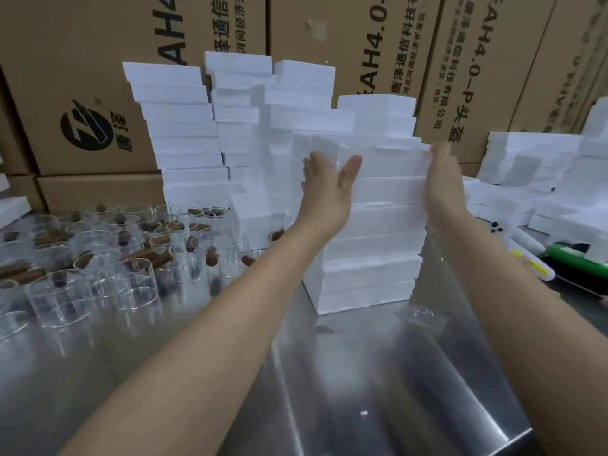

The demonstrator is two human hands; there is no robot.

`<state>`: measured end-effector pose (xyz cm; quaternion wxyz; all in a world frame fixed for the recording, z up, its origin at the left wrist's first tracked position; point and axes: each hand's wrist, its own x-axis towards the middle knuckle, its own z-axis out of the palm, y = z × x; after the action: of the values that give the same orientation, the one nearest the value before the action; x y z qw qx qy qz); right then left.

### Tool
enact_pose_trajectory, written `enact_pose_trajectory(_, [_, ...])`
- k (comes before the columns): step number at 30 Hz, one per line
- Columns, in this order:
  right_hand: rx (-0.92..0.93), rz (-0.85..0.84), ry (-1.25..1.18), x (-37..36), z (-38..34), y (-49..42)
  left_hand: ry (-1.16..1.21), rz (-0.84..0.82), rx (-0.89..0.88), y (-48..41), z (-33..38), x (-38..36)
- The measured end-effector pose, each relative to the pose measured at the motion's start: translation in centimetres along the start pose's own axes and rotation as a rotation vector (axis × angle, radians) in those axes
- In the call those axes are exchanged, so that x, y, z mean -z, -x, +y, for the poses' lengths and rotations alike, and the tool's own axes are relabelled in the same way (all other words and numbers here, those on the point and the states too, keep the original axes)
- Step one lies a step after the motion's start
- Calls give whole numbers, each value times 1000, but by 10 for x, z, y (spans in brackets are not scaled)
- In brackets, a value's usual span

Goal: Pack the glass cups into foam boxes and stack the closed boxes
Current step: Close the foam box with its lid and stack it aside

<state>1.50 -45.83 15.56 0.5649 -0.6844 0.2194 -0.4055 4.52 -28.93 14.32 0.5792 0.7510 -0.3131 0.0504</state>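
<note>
Standing by the steel table (362, 390), I see the person w/ both arms stretched out to the near stack (368, 258) of closed foam boxes, straight ahead & a bit to the right. The top box (385, 159) sits btwn the palms. The left hand (329, 182) is flat against its left end, fingers straight up, thumb laid along the front face. The right hand (444, 179) is flat on the right end, fingers straight as far as I can tell, tips at the upper corner. Neither hand curls round it, so it's a two-sided press, not a grasp. The box's long axis runs left-right across the person, in line w/ the boxes under it, so each hand caps one short end; both look abt equally near. My guess: it's being squared on the stack, & any shove should go along that axis or straight down, else the column may tip. Glass cups (98, 274) stand unpacked on the table, well off to the left, nearer the left arm. More foam stacks (184, 126) stand behind, against cardboard cartons (82, 77).
</note>
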Motion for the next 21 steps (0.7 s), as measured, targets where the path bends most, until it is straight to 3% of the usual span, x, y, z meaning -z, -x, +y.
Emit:
enact_pose_trajectory(5, [-37, -2, 81, 3, -4, 1, 9, 16, 29, -1, -1, -2])
enact_pose_trajectory(7, [44, 88, 92, 5, -8, 12, 11, 33, 53, 6, -4, 3])
enact_pose_trajectory(10, [501, 469, 34, 0, -11, 57, 87, 166, 82, 29, -18, 12])
enact_pose_trajectory(11, [664, 504, -27, -8, -9, 77, 135, 245, 57, 40, -26, 16])
enact_pose_trajectory(13, [818, 297, -132, -32, 2, 122, 177, 423, -33, 63, -48, 28])
enact_pose_trajectory(14, [787, 121, -152, -47, 10, 142, 159, 484, -68, 74, -60, 35])
enact_pose_trajectory(17, [542, -279, -12, -100, 40, 193, 71, 518, 6, 105, -98, 57])
enact_pose_trajectory(21, [215, -421, -36, -151, 74, 224, -67, 500, 127, 132, -133, 93])
